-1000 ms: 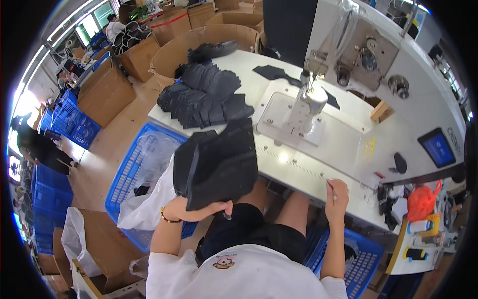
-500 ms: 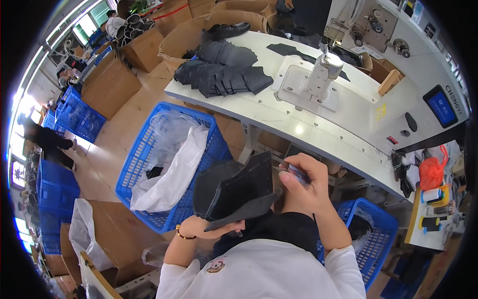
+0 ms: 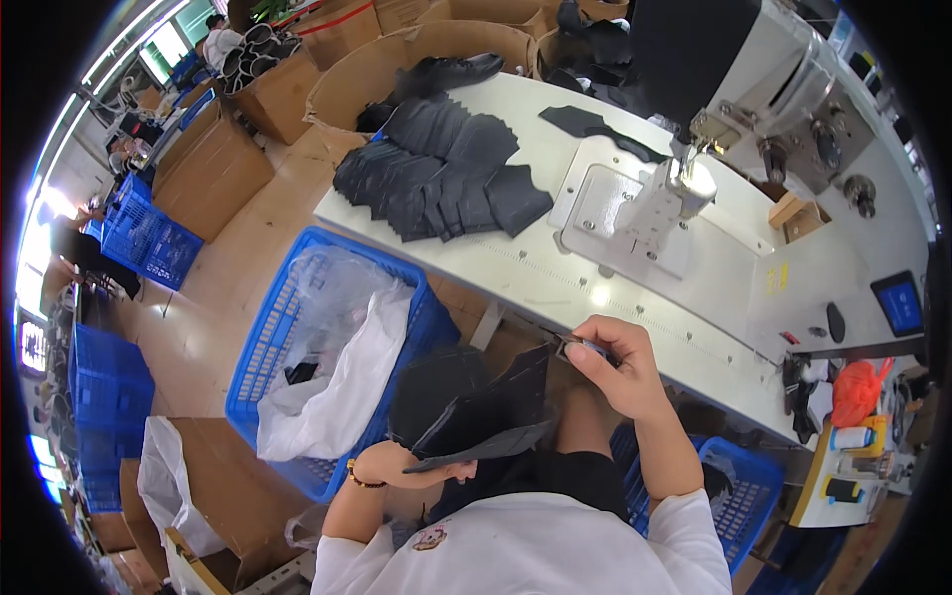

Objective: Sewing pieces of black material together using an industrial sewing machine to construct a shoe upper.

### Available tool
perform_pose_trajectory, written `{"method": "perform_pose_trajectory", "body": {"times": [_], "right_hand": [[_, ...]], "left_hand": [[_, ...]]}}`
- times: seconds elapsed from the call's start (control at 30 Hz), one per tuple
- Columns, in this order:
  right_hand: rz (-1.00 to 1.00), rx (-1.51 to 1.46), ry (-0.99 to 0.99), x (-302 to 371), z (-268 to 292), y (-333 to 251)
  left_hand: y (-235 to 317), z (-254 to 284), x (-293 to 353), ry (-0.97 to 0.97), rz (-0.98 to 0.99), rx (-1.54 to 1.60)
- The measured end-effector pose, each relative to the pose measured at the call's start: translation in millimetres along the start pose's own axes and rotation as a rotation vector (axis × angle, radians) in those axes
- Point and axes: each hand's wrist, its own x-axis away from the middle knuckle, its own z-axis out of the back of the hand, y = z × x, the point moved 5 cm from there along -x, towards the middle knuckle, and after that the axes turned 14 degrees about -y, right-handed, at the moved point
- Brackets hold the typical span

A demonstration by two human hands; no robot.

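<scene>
My left hand (image 3: 395, 466), a beaded bracelet at its wrist, grips a stitched black shoe upper (image 3: 436, 395) from below, above my lap. The piece is folded open, with its stiff edges standing toward the right. Most of the left fingers are hidden beneath it. My right hand (image 3: 627, 369) is closed around small metal thread snips (image 3: 583, 347). Their tip points left, close to the upper's far right corner. Whether the tip touches the material I cannot tell.
A white sewing machine table (image 3: 535, 273) stands ahead, bearing a post-bed machine (image 3: 684, 188) and a pile of black cut pieces (image 3: 446, 178). A blue basket (image 3: 243, 382) with plastic bags is left, another blue basket (image 3: 759, 486) right. Cardboard boxes (image 3: 213, 169) stand far left.
The shoe upper has tipped lower, and its right corner has dropped. My right hand with the thread snips has shifted slightly down and right. The whole view has swung a little.
</scene>
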Motion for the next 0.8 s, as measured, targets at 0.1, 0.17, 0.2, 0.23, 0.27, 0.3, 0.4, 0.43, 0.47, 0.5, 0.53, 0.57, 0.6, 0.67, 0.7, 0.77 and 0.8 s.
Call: {"method": "perform_pose_trajectory", "body": {"times": [0.1, 0.17, 0.2, 0.23, 0.27, 0.3, 0.4, 0.43, 0.47, 0.5, 0.53, 0.57, 0.6, 0.67, 0.7, 0.77, 0.8], "right_hand": [[0.017, 0.086, -0.022, -14.5, 21.4, -3.7], [-0.017, 0.211, -0.032, -26.0, 34.9, -16.5], [-0.017, 0.218, -0.035, -32.1, 43.1, -26.6], [-0.022, 0.246, -0.090, -39.2, 49.2, -36.8], [-0.027, 0.273, -0.147, -44.8, 53.8, -47.0], [-0.024, 0.280, -0.154, -48.4, 59.0, -55.9], [-0.027, 0.223, -0.263, -58.5, 64.3, -80.5], [-0.022, 0.188, -0.280, -61.2, 64.9, -90.6], [-0.016, 0.152, -0.297, -63.5, 65.2, -101.0], [-0.006, 0.154, -0.311, -65.8, 65.9, -112.2], [-0.013, 0.168, -0.343, -68.0, 65.7, -122.9], [-0.019, 0.181, -0.375, -69.1, 65.2, -133.0], [-0.004, 0.180, -0.391, -70.4, 65.8, -140.8], [0.011, 0.121, -0.443, -71.8, 65.8, -153.9], [0.024, 0.117, -0.457, -72.0, 65.7, -159.7], [0.054, 0.122, -0.501, -72.6, 65.3, -171.0], [0.064, 0.113, -0.514, -72.0, 64.8, -176.4]], "left_hand": [[13.4, 25.7, -28.5, -0.013, 0.056, 0.209], [20.7, 42.2, -44.2, -0.019, 0.063, 0.227], [25.4, 46.4, -48.8, -0.047, 0.046, 0.186], [32.7, 50.3, -52.8, -0.074, 0.030, 0.143], [43.1, 56.3, -56.1, -0.066, 0.023, 0.141], [54.6, 61.4, -59.2, -0.089, 0.032, 0.115], [80.7, 67.4, -60.6, -0.099, 0.041, 0.099], [89.3, 67.2, -60.5, -0.098, 0.045, 0.114], [100.4, 67.8, -61.2, -0.082, 0.045, 0.109], [113.3, 68.1, -62.0, -0.076, 0.019, 0.099], [126.1, 67.2, -62.5, -0.070, -0.005, 0.089], [135.9, 65.2, -62.3, -0.055, -0.001, 0.080], [142.6, 62.6, -62.4, -0.048, -0.003, 0.113], [160.8, 55.9, -62.8, -0.023, 0.003, 0.134], [166.2, 51.5, -62.5, 0.007, 0.066, 0.211], [176.2, 45.5, -63.7, 0.054, 0.138, 0.282], [182.6, 40.7, -66.3, 0.041, 0.091, 0.255]]}}
